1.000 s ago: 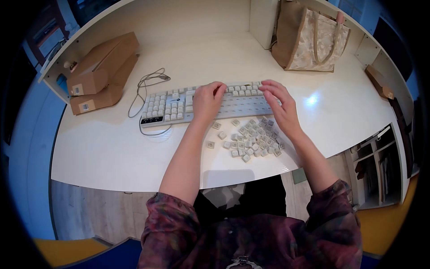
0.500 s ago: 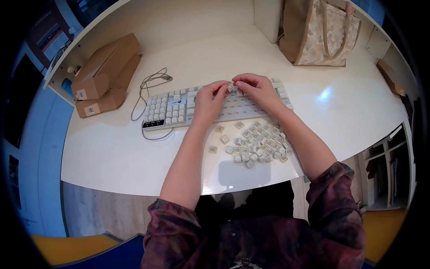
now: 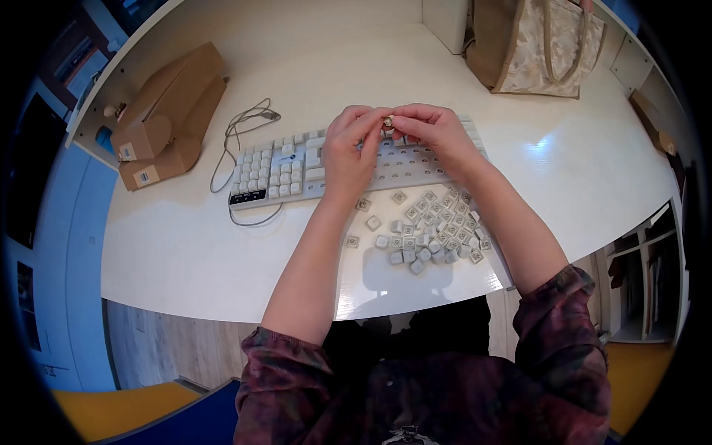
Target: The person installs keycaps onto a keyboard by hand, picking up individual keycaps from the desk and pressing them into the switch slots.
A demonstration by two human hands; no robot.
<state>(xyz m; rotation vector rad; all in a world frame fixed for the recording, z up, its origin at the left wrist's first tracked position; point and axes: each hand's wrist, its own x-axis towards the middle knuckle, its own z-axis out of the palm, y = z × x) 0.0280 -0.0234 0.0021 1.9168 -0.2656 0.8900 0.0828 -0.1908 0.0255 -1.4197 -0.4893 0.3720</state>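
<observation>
Pinching one small cream keycap (image 3: pixel 388 122) between closely drawn fingertips of left hand (image 3: pixel 351 152) and right hand (image 3: pixel 443 139), by the far edge of the pale plastic keyboard (image 3: pixel 404 169). Near side of the keyboard: squarish loose keycaps (image 3: pixel 443 238) heaped on glossy white desk (image 3: pixel 185 252). To its left, thin looped cable (image 3: pixel 274 116) and smooth cardboard boxes (image 3: pixel 178 85); behind its right end, patterned cloth bag (image 3: pixel 545 52).

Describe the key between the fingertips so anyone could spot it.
Find the white desk, then the pale keyboard on it. Above it, the left hand and right hand pinch one small key, held up, unlike the loose keys lying on the desk.
</observation>
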